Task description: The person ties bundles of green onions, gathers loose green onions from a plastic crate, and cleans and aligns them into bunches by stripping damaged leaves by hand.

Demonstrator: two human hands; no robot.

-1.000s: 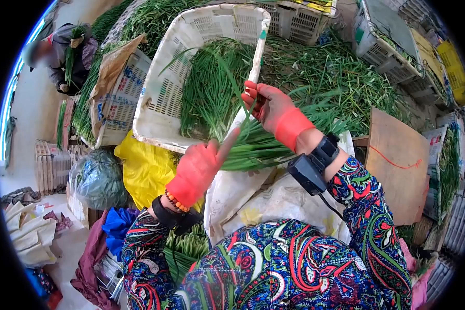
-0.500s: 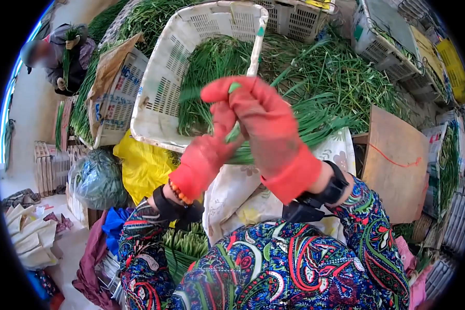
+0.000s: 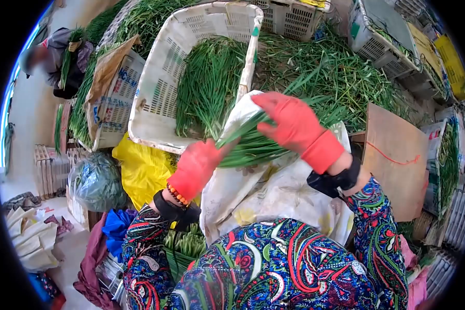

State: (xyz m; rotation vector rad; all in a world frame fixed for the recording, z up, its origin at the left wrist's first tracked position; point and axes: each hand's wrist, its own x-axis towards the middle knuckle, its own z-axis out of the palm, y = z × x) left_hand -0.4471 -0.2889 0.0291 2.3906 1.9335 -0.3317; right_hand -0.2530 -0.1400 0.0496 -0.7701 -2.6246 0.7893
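Note:
My left hand (image 3: 196,166), in a red glove, is closed around the pale end of a bunch of long green stalks (image 3: 258,147). The stalks stretch to the right over a pale patterned cloth (image 3: 279,199). My right hand (image 3: 293,124), also red-gloved, is at the upper side of the bunch, its fingers apart and slightly blurred; no object shows between them. Just beyond my left hand is a white plastic crate (image 3: 152,116) with more green stalks (image 3: 209,82) lying in it.
Loose greens (image 3: 341,77) cover the floor beyond. A brown board (image 3: 395,163) leans at the right. Left are a yellow bag (image 3: 144,168) and a stuffed plastic bag (image 3: 97,178). A person (image 3: 57,57) holds greens at the upper left. Crates (image 3: 382,44) stand upper right.
My right hand, close over my left half a second ago, has moved right and opened. My left hand has stayed at the stalks' end. The person at upper left has shifted slightly.

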